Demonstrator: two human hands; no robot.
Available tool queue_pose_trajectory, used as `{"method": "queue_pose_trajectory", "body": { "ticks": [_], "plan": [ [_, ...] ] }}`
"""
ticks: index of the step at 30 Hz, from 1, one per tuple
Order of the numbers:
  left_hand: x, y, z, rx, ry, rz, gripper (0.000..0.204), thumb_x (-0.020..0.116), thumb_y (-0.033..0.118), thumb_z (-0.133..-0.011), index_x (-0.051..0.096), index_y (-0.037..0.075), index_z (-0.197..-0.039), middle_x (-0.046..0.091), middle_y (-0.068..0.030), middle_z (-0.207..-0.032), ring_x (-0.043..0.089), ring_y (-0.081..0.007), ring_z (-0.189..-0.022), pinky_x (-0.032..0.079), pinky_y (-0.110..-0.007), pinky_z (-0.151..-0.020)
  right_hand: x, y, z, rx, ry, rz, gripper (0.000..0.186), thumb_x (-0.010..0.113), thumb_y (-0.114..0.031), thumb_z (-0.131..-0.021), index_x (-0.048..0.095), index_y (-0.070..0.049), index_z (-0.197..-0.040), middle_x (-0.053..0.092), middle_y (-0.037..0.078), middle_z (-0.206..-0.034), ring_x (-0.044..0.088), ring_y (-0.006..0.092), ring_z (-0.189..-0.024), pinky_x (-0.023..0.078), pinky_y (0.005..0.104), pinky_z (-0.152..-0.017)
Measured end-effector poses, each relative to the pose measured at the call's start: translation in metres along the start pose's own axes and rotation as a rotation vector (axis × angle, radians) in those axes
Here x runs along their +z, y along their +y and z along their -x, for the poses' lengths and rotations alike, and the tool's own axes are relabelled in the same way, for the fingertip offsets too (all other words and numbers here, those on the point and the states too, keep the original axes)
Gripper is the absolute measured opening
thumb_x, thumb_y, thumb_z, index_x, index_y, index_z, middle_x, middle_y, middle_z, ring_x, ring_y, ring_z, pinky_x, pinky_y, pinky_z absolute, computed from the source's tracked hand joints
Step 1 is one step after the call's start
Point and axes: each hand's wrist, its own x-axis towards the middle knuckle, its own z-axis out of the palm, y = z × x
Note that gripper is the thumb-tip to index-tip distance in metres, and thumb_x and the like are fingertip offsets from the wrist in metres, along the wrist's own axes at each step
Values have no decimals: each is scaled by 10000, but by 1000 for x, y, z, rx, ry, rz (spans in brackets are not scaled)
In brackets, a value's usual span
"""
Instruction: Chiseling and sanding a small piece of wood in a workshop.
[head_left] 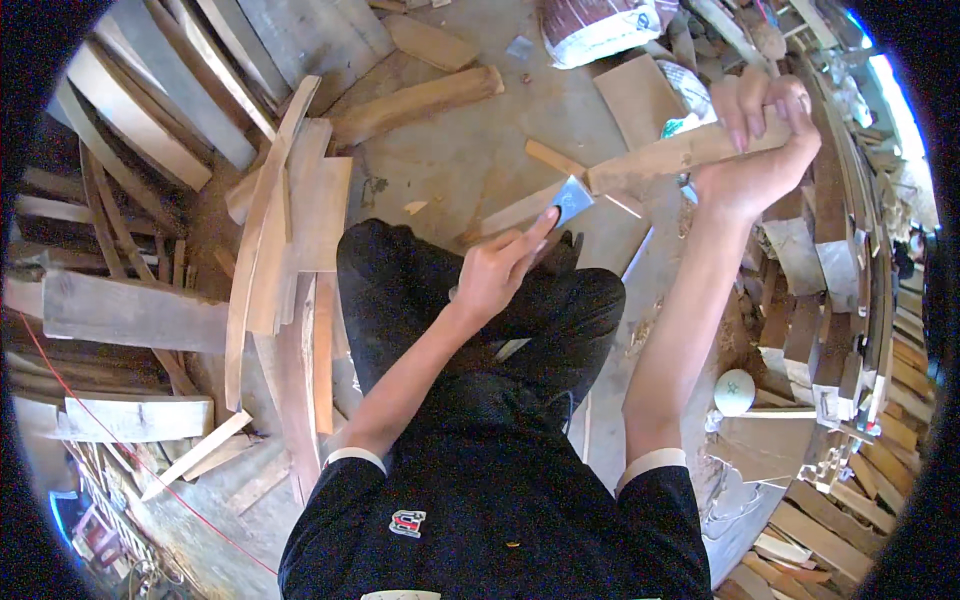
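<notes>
My left hand (pixel 492 276) is closed round a tool with a flat, shiny metal blade (pixel 574 198), its index finger stretched along it. The tool's handle is hidden by the hand. The blade lies beside the near end of a pale wooden board (pixel 665 157), which slants up to the right. At the board's far end my right hand (pixel 757 150) is raised, wrist bent and fingers curled over the wood. A narrow wooden stick (pixel 555 158) and another pale strip of wood (pixel 520 208) lie by the blade. Dark-clothed legs (pixel 400 290) are folded below my hands.
Long planks (pixel 265 220) lean close on the left, with more stacked boards (pixel 140 310) beyond. Timber piles (pixel 815 330) line the right side. Ahead are a loose plank (pixel 420 105), a printed sack (pixel 605 30) and a flat brown panel (pixel 640 100). A pale round object (pixel 734 392) sits right.
</notes>
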Motion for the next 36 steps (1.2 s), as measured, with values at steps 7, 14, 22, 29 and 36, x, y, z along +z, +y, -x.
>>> {"method": "queue_pose_trajectory", "body": {
  "ticks": [7, 14, 22, 29, 36],
  "plan": [
    [4, 9, -1, -156, 145, 275, 468, 629, 113, -875, 516, 156, -1328, 613, -127, -717, 593, -313, -596, 479, -384, -569, 15, 6, -1, -100, 301, 330, 277, 453, -186, -912, 343, -114, -669, 319, -20, -563, 276, 68, -495, 212, 243, -446],
    [3, 5, 1, -450, -145, 440, 280, 553, 150, -941, 581, 25, -1190, 480, 13, -625, 430, -59, -561, 357, -228, -493, 28, 9, -4, -133, 310, 398, 280, 451, -190, -923, 376, -98, -670, 353, -15, -564, 323, 63, -503, 234, 226, -451],
    [-4, 25, -20, -437, -3, 506, 251, 546, 240, -943, 538, -6, -895, 461, -190, -626, 395, -264, -530, 368, -358, -517, 30, 13, -1, -162, 266, 362, 303, 445, -190, -912, 375, -95, -632, 357, -17, -566, 323, 59, -493, 230, 224, -440],
    [-16, 40, -24, -485, -12, 467, 254, 536, 258, -945, 558, 4, -941, 500, -211, -633, 481, -363, -542, 394, -385, -528, 63, 2, 9, -116, 321, 408, 319, 441, -168, -895, 334, -103, -602, 306, -20, -570, 259, 76, -502, 178, 254, -475],
    [-22, 52, -36, -453, -11, 379, 277, 534, 271, -943, 553, 0, -890, 501, -224, -631, 514, -400, -576, 400, -402, -531, 62, 1, 9, -124, 326, 426, 298, 421, -170, -907, 348, -94, -628, 307, -18, -571, 276, 79, -510, 187, 254, -479]
  ]
}}
